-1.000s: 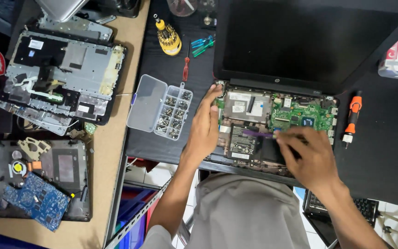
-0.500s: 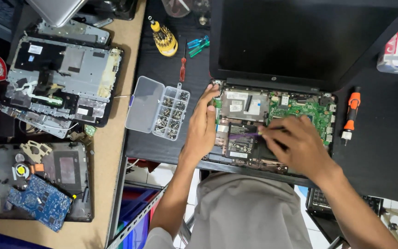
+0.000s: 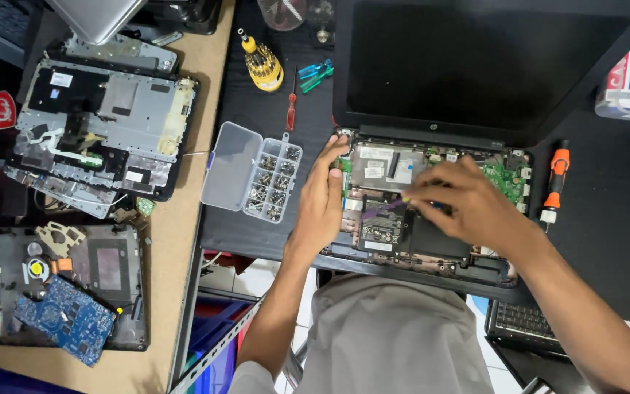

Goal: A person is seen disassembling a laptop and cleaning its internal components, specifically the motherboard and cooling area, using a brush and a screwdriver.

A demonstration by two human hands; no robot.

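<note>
Two bare hands work inside our opened laptop [image 3: 432,211], a matte black shell lying on the black desk [image 3: 257,146], its long axis left to right, dark glossy screen tilted away. Its green circuit board [image 3: 508,182] and metal plates show. Our left hand [image 3: 322,204] lies flat, fingers together, on the left edge. Our right hand [image 3: 468,204] hovers mid-board, fingertips pinched; on what, we cannot tell.

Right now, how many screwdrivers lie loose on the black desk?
2: a small red screwdriver beside the clear screw box, and an orange-handled screwdriver right of the open laptop. Others may be hidden.
</note>
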